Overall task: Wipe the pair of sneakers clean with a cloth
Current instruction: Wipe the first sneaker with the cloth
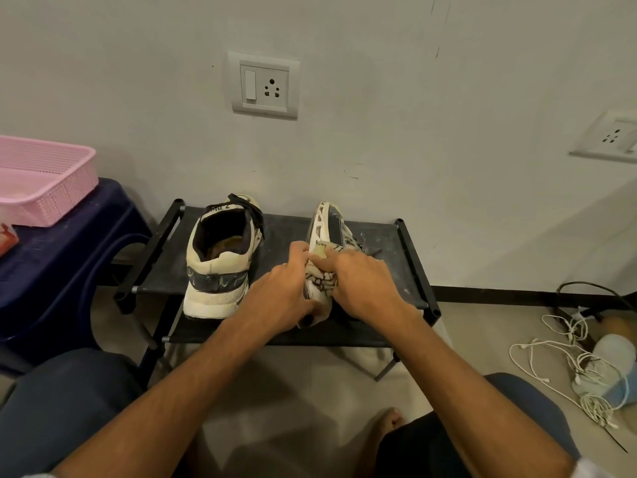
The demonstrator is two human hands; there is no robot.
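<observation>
Head view, mid-frame: left hand (282, 291) and right hand (365, 284) both grasp the patterned cloth (320, 281), bunched against the tipped sneaker (331, 222)'s sole on the black shoe rack (389, 250). Wiping looks underway; the next move calls for rubbing toward the toe, then the upright sneaker (217, 257) beside it.

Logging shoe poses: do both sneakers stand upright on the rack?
No, the right sneaker is tipped on its side, sole showing; the left sneaker stands upright.

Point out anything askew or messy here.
The right sneaker lies tipped on its side on the rack, sole toward the upright left sneaker, as the left hand grips the cloth against it and the right hand rests on it. White specks dust the rack, and white cables lie tangled on the floor.
</observation>
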